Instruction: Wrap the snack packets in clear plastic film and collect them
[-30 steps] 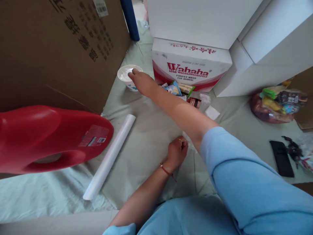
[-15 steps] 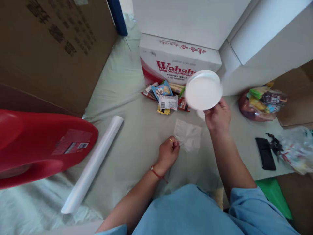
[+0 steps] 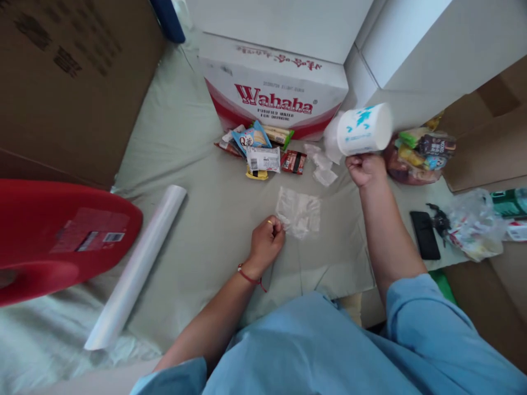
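Note:
My right hand is raised at the right and closed around a white paper cup with blue print. The cup lies tilted on its side, its mouth towards the left. Something clear and blurred, like thin plastic, shows at that mouth. Below it, crumpled clear plastic bags lie on the cloth. My left hand rests on the cloth with fingers pinched on the edge of a flat clear plastic bag. Several wrapped snacks lie in a pile beyond my left hand.
A Wahaha carton stands behind the snacks. On the left are a red plastic container and a white roll. To the right are a bowl of snacks, a black phone, keys and a filled plastic bag.
The cup has turned from showing its round white end to showing its printed side, its mouth now leftward. Crumpled bags now show below it. My left hand still pinches the flat bag; the view has shifted.

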Demonstrator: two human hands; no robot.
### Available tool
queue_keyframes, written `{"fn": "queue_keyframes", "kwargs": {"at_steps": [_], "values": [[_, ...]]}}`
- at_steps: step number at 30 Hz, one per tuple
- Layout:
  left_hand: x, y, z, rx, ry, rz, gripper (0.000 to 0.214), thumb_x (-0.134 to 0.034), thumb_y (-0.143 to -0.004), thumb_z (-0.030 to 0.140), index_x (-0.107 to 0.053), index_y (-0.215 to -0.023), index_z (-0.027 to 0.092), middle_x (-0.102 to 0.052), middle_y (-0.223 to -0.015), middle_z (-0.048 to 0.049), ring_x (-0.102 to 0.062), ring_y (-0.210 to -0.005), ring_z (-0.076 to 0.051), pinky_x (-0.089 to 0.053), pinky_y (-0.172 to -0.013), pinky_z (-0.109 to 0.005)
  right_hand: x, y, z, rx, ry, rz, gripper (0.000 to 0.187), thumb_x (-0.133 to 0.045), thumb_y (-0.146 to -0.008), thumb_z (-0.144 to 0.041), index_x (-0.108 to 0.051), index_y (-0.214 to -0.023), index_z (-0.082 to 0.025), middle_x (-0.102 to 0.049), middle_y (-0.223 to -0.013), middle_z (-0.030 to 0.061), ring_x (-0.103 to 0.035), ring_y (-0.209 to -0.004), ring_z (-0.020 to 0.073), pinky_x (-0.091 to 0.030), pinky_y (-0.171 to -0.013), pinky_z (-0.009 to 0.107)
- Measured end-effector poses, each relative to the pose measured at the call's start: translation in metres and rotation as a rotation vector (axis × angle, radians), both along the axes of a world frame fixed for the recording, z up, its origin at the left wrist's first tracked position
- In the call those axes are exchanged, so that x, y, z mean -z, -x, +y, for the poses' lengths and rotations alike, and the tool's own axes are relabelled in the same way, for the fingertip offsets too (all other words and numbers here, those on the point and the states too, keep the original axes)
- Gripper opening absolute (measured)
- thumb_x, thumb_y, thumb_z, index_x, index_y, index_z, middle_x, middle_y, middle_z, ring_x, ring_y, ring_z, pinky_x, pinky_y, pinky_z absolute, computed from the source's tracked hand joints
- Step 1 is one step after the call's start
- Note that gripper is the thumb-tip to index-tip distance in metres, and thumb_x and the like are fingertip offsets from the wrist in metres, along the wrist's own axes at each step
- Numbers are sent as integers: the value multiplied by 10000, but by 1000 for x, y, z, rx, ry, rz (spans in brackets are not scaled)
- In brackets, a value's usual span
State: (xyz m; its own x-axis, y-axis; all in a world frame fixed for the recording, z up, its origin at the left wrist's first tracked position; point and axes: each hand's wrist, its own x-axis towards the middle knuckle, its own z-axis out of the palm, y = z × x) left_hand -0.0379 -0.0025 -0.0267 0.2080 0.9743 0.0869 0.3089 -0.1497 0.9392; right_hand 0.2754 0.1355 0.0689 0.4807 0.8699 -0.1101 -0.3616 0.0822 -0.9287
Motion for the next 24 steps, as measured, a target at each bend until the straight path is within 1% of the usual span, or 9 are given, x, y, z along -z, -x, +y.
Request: {"fn": "queue_keyframes", "kwargs": {"at_steps": [3,6,8,10,12,14,17,19,24], "values": [[0,1,0,15,4,15,154,-541,-830,232,-434,-719,242,-471,-637,59,-431,-598,-133,-352,-624,-264,-6,4,-1,40,-25,92,227,-567,-830,-34,-537,-787,-254,-511,-623,-73,-313,-446,71,-271,-396,161],[0,1,0,9,6,24,145,-528,-818,240,-423,-717,243,-461,-634,60,-426,-596,-131,-350,-619,-261,-11,6,-6,54,52,168,249,-568,-809,-17,-503,-743,-247,-481,-590,-68,-314,-447,79,-249,-372,152],[1,1,0,8,7,26,148,-522,-825,250,-422,-716,243,-461,-634,60,-426,-596,-131,-346,-614,-260,-16,4,-19,33,65,188,251,-607,-801,-31,-513,-742,-255,-479,-591,-63,-310,-455,86,-231,-354,150],[2,1,0,20,7,33,158,-523,-836,264,-422,-717,243,-464,-636,59,-427,-597,-130,-344,-613,-261,-18,0,-39,-17,-26,223,234,-677,-791,-82,-546,-769,-275,-524,-632,-45,-366,-494,105,-247,-339,158],[2,1,0,25,6,44,171,-532,-842,276,-420,-717,242,-465,-637,59,-427,-599,-130,-343,-617,-262,-14,-3,-59,-80,-103,292,219,-733,-774,-143,-572,-805,-288,-578,-684,-27,-445,-549,124,-252,-332,165],[2,1,0,19,7,50,179,-538,-842,281,-416,-717,241,-466,-639,61,-427,-601,-129,-343,-619,-263,-5,-3,-70,-124,-76,363,213,-735,-769,-153,-578,-827,-284,-608,-710,-32,-472,-559,119,-242,-341,156],[2,1,-1,17,14,61,179,-536,-843,274,-414,-716,240,-469,-641,62,-429,-601,-127,-348,-620,-261,9,-3,-68,-88,66,373,207,-648,-785,-76,-553,-798,-260,-554,-643,-63,-389,-482,85,-236,-361,132],[2,1,-1,17,19,70,173,-535,-840,264,-416,-717,240,-473,-643,61,-435,-606,-127,-357,-624,-260,10,-7,-62,-54,101,357,220,-607,-791,-44,-527,-765,-247,-476,-594,-70,-333,-455,78,-240,-358,119],[2,0,0,11,0,69,187,-547,-843,276,-417,-713,241,-471,-637,61,-434,-601,-128,-362,-622,-262,-11,-22,-52,-216,130,395,222,-661,-753,-76,-521,-789,-245,-507,-684,-46,-355,-506,82,-239,-333,94]]}}
